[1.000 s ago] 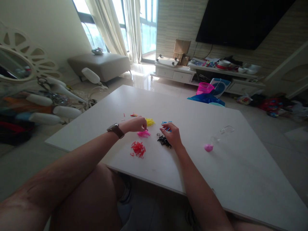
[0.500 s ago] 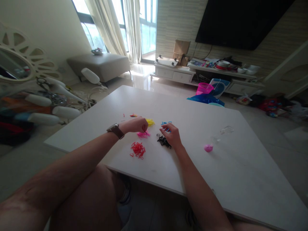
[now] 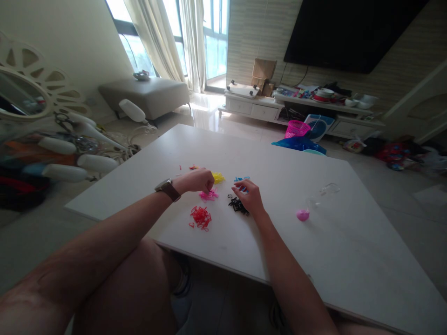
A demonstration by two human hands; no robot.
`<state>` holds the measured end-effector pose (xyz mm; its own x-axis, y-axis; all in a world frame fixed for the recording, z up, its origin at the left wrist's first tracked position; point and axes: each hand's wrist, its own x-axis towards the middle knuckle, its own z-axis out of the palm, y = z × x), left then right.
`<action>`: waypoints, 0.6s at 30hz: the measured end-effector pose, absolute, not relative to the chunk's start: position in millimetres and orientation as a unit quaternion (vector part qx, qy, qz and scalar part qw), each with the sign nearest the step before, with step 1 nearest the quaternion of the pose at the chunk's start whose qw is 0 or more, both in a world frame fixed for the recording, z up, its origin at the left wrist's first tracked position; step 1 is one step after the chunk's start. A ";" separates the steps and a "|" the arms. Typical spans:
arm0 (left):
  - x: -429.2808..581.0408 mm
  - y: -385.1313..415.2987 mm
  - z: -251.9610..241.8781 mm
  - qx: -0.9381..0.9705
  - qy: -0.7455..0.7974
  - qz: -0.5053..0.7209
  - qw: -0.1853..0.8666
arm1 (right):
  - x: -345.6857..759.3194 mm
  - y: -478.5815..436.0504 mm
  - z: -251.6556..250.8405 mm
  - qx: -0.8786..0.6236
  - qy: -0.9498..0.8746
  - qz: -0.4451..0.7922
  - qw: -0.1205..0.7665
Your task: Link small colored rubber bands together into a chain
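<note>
My left hand (image 3: pixel 200 180), with a watch (image 3: pixel 167 188) on its wrist, hangs over the pile of pink rubber bands (image 3: pixel 210 195). Its fingers are curled down and pressed together; whatever is between the tips is too small to make out. To its right, my right hand (image 3: pixel 250 196) hovers above the black rubber bands (image 3: pixel 237 204), thumb and fingers slightly apart with nothing visible in them. Blue rubber bands (image 3: pixel 240 178) lie just beyond its fingertips, partly covered. Yellow rubber bands (image 3: pixel 218 177) sit behind my left hand, and red rubber bands (image 3: pixel 200 217) lie nearer me.
On the white table (image 3: pixel 296 260), a pink rounded object (image 3: pixel 302 215) and a clear plastic piece (image 3: pixel 330 188) lie at the right. A few mixed bands (image 3: pixel 193 167) are at the far left. Beyond the table stand a pink basket (image 3: pixel 296 129) and a low cabinet (image 3: pixel 251 108).
My left hand has shifted very slightly, its fingertips curling inward over the pink bands. The right hand stays where it was, and the piles look the same.
</note>
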<state>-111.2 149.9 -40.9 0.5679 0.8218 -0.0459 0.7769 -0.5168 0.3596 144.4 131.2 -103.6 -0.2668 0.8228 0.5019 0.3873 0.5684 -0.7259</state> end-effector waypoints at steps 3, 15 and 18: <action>-109.1 147.5 -35.8 0.863 0.474 0.048 0.172 | 144.4 131.6 -104.4 -0.396 -0.760 0.238 0.457; -83.6 138.0 -34.8 0.853 0.419 0.189 0.248 | 138.2 125.5 -101.9 -0.341 -0.781 0.310 0.422; -80.3 137.7 -36.9 0.852 0.416 0.202 0.246 | 137.6 124.2 -101.0 -0.350 -0.777 0.317 0.417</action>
<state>-80.3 137.7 -36.9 0.5725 0.8078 0.1406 0.6086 -0.5336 0.5873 137.6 124.2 -101.0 -0.4084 0.8077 0.4252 0.2787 0.5539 -0.7845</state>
